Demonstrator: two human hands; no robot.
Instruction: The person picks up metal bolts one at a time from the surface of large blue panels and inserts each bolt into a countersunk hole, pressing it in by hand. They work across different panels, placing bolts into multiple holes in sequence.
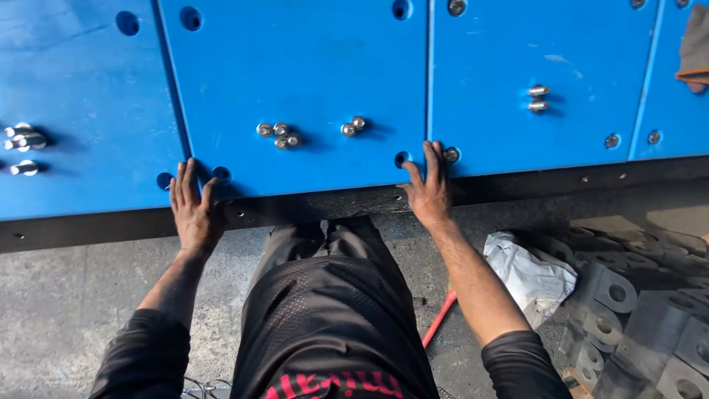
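Note:
A large blue panel (303,74) lies flat in front of me, flanked by other blue panels (539,44) on a black frame (354,203). My left hand (193,210) presses flat on the panel's near left corner, fingers spread beside two round holes (221,174). At the near right corner my right hand (427,188) rests flat as well, between a hole (401,158) and a seated bolt (451,154). Loose steel bolts (279,134) and another pair (353,126) lie on the panel between my hands. Neither hand holds anything.
More bolts lie at the far left (22,140) and on the right panel (538,97). On the concrete floor are a white bag (528,270), several grey metal brackets (628,303) and a red rod (439,318). A cloth (696,52) hangs at the top right.

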